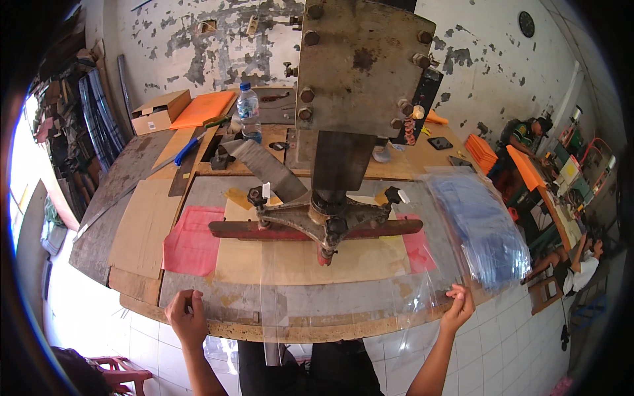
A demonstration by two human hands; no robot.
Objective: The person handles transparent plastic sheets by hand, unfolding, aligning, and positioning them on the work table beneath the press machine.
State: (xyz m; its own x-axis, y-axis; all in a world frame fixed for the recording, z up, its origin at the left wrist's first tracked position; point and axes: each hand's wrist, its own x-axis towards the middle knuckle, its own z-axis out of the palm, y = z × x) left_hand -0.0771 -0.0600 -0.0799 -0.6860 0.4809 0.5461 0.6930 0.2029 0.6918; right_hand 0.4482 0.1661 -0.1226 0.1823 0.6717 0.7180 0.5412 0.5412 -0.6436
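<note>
A clear plastic sheet (343, 303) lies under the press's long red-edged bar (277, 229) and hangs over the table's front edge. My right hand (457, 308) is closed in a pinch at the sheet's right edge. At the front left corner of the table, my left hand (187, 318) has its fingers curled closed, with nothing visible in them; it is apart from the sheet's left edge. The metal press (363, 66) stands over the middle, its bar above a tan pad (244, 264) with pink pieces (195, 241) at both ends.
A stack of clear bluish plastic sheets (479, 228) lies at the right edge of the table. Farther back are a water bottle (248, 112), a blue-handled cutter (188, 150), an orange stack (203, 109) and a cardboard box (160, 112). Other people sit at the far right.
</note>
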